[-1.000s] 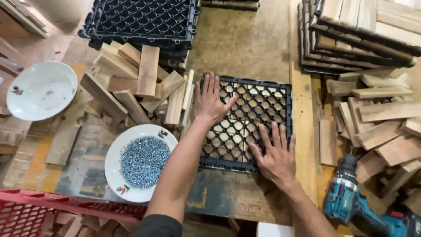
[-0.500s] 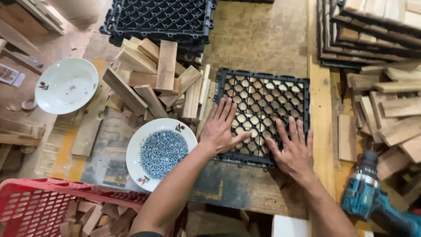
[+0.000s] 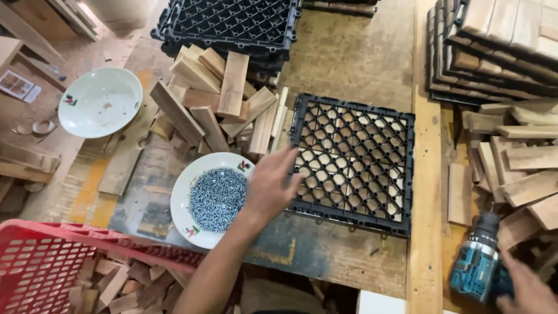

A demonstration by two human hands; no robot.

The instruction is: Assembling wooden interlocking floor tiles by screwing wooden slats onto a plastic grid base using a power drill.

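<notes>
A black plastic grid tile [image 3: 352, 163] lies flat on the workbench with wood slats showing through its holes. My left hand [image 3: 268, 185] hovers with spread fingers between the tile's left edge and a white plate of screws [image 3: 211, 199], holding nothing. At the bottom right corner, my right hand [image 3: 525, 291] touches the grip of a teal cordless drill [image 3: 480, 260] that rests on the bench; whether the fingers wrap the drill is cut off by the frame edge.
Loose wood blocks [image 3: 216, 102] are piled left of the tile, more blocks [image 3: 517, 168] at the right. Stacks of black tiles [image 3: 232, 23] stand behind, finished wood-faced tiles [image 3: 494, 46] at the back right. An empty white plate [image 3: 100, 102] lies far left; a red crate [image 3: 64, 267] holds scraps.
Both hands have lifted off the grid tile. My left hand has moved left toward the screw plate, and my right hand has dropped to the drill at the bottom right.
</notes>
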